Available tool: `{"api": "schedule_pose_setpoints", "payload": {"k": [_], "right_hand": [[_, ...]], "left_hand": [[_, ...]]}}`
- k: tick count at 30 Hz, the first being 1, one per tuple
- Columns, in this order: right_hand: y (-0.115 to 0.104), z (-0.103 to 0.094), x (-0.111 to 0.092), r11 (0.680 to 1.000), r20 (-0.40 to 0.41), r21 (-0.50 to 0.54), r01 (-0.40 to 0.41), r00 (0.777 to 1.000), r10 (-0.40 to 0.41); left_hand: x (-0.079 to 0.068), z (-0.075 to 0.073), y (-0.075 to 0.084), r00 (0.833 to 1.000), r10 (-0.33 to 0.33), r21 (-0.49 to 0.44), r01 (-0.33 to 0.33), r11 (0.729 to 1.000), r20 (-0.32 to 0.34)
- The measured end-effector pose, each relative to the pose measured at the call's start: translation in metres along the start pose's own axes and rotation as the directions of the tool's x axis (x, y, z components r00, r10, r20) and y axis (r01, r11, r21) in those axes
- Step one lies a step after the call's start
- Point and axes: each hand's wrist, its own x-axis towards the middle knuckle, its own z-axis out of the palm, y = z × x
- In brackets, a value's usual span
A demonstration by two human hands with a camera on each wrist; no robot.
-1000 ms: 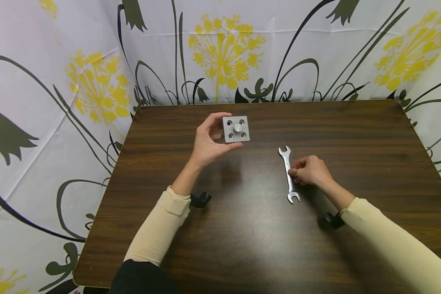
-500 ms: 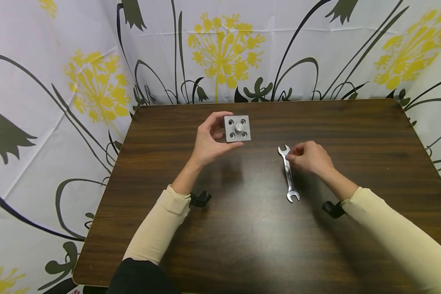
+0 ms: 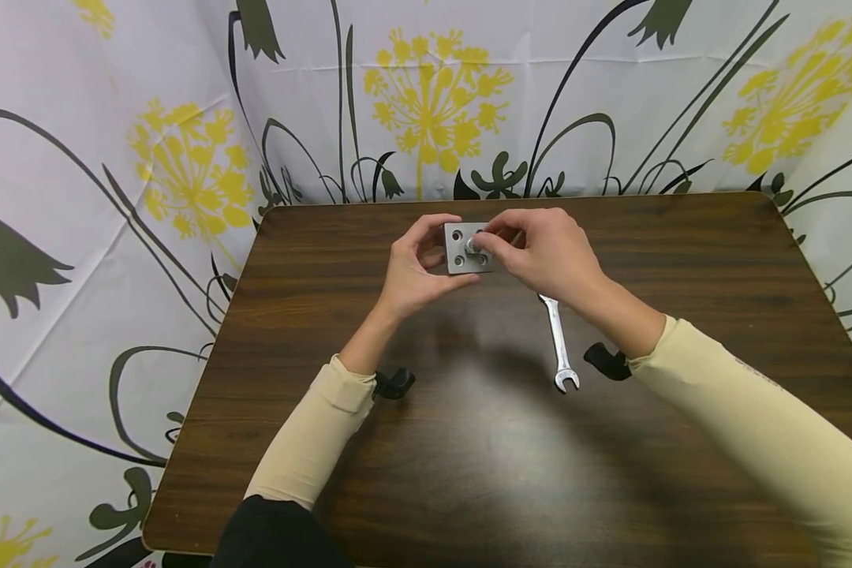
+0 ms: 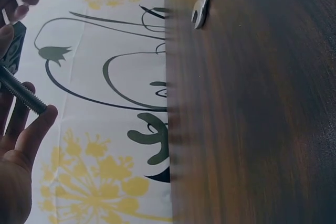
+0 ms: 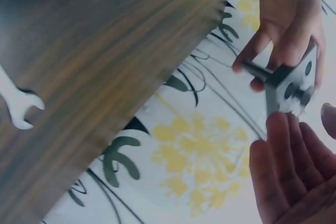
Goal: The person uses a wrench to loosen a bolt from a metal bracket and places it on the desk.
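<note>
My left hand (image 3: 412, 272) holds a square grey metal plate (image 3: 452, 248) by its edges, thumb below and fingers above, up off the table. Several holes surround a round metal stub (image 3: 471, 247) on the plate's near face. From the back sticks out a threaded rod (image 4: 26, 95), with a left fingertip right at its end. My right hand (image 3: 557, 252) is at the plate's right side, its thumb overlapping the stub in the head view. In the right wrist view its fingers reach out to the plate's edge, thumb apart from them. A double open-ended wrench (image 3: 557, 343) lies below the right hand, upper end partly covered.
The brown wood-grain table (image 3: 426, 473) reaches back to a white floral cloth (image 3: 312, 118) hanging behind it. Black wrist cameras, the left one (image 3: 395, 384) and the right one (image 3: 607, 361), jut from under the sleeves.
My right hand has left the wrench's side and moved up and left to the plate. The left hand has shifted slightly right with the plate. The wrench stays on the table.
</note>
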Motion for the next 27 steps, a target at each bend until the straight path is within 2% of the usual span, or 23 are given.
{"api": "schedule_pose_setpoints", "payload": {"k": [4,9,14,18,22,24,25,27], "right_hand": [[-0.01,0.004,0.006,0.995,-0.018,-0.099,0.011,1.0,-0.012],[-0.014,0.009,0.01,0.991,-0.026,-0.126,0.038,0.999,-0.041],[-0.014,0.009,0.01,0.976,-0.006,-0.192,0.1,0.995,-0.103],[-0.015,0.006,0.01,0.933,0.041,-0.288,0.217,0.976,-0.214],[-0.013,0.003,0.009,0.854,0.081,-0.376,0.359,0.931,-0.355],[-0.012,0.003,0.009,0.834,0.085,-0.398,0.382,0.92,-0.382],[-0.012,0.003,0.009,0.837,0.077,-0.399,0.374,0.923,-0.376],[-0.012,0.003,0.01,0.869,0.059,-0.378,0.32,0.945,-0.322]], "left_hand": [[0.001,0.001,0.0,1.0,0.006,0.004,-0.006,1.0,0.0],[0.001,0.001,0.0,1.0,0.013,0.017,-0.013,1.0,0.003],[0.002,0.0,-0.001,1.0,0.014,0.026,-0.014,1.0,0.011],[0.002,0.0,-0.002,1.0,0.014,0.026,-0.015,1.0,0.016],[0.002,-0.001,-0.004,1.0,0.014,0.018,-0.014,1.0,0.017],[0.002,-0.001,-0.005,1.0,0.015,0.017,-0.015,1.0,0.016],[0.002,-0.001,-0.005,1.0,0.015,0.016,-0.015,1.0,0.015],[0.002,-0.001,-0.004,1.0,0.018,0.018,-0.018,1.0,0.014]]}}
